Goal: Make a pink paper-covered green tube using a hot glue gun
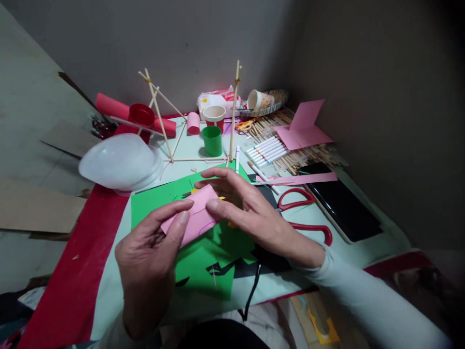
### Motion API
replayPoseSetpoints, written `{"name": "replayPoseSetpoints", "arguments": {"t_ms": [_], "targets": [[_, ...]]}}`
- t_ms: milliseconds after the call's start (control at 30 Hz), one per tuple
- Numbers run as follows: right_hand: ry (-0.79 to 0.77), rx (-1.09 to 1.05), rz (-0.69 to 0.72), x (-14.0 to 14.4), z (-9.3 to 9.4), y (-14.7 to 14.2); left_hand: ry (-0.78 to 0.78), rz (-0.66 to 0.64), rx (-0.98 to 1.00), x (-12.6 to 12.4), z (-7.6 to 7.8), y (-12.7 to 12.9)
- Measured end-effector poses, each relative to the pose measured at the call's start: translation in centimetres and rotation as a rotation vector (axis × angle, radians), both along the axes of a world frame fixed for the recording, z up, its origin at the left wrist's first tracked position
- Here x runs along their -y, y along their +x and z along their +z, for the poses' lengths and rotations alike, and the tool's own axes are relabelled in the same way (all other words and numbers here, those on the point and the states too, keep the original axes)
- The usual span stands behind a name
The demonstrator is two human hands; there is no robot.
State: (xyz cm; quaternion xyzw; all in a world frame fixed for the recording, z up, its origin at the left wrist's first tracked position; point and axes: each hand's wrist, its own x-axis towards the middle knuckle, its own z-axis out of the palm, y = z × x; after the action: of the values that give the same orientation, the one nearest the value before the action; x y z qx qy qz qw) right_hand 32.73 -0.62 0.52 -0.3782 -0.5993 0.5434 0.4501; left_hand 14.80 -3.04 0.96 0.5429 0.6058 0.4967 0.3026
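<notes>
Both hands are meeting over the middle of the desk (203, 145) on a folded piece of pink paper (196, 215). The left hand (150, 257) is pinching the paper's near left corner, thumb lying on top and fingers curled beneath, so its grip is closed on the sheet. The right hand (250, 213) is holding the paper's right edge, thumb pressing on the upper face and the index finger stretching along the far edge; its grip is likewise narrow and closed on the paper. The paper is being held slightly above the desk, tilted, with a thin curved line drawn across it.

Directly under the hands a green sheet (203, 266) is lying flat, with black scraps on it near the front edge. Just to the right of the right hand, red-handled scissors (308, 213) are resting on the desk, and beyond them a dark tablet (341, 206) is lying near the right edge. Further back, a row of white markers (267, 150) is sitting beside a bundle of wooden sticks (308, 155), with pink card (303, 128) lying on top of it. At the middle back, a green cup (212, 140) is standing inside a frame of wooden sticks (163, 116). A translucent plastic lid (119, 162) is lying toward the left edge, with a red cup (141, 116) behind it. A red strip (80, 271) is running along the left edge of the desk.
</notes>
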Motion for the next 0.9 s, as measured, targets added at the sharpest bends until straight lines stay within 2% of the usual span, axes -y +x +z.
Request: {"name": "replayPoseSetpoints", "arguments": {"t_ms": [167,300,400,600,700,900], "targets": [[-0.030,-0.046,0.042,-0.3,0.3,0.4,-0.145,-0.076,0.115,-0.1,0.9,-0.5],[-0.051,-0.133,0.075,-0.7,0.2,0.4,-0.147,-0.151,0.071,-0.8,0.8,-1.4],[-0.037,-0.106,0.047,-0.9,0.1,0.3,-0.163,-0.197,0.082,-1.5,1.0,-1.6],[0.066,-0.041,0.002,-0.8,-0.3,0.1,-0.312,-0.252,0.379,-2.3,1.5,-1.7],[0.144,0.016,-0.020,-0.5,-0.2,-0.1,-0.281,-0.264,0.363,-2.5,1.3,-1.9],[0.176,0.080,-0.068,0.1,0.5,-0.5,-0.220,-0.249,0.397,-2.2,1.2,-2.0]]}}
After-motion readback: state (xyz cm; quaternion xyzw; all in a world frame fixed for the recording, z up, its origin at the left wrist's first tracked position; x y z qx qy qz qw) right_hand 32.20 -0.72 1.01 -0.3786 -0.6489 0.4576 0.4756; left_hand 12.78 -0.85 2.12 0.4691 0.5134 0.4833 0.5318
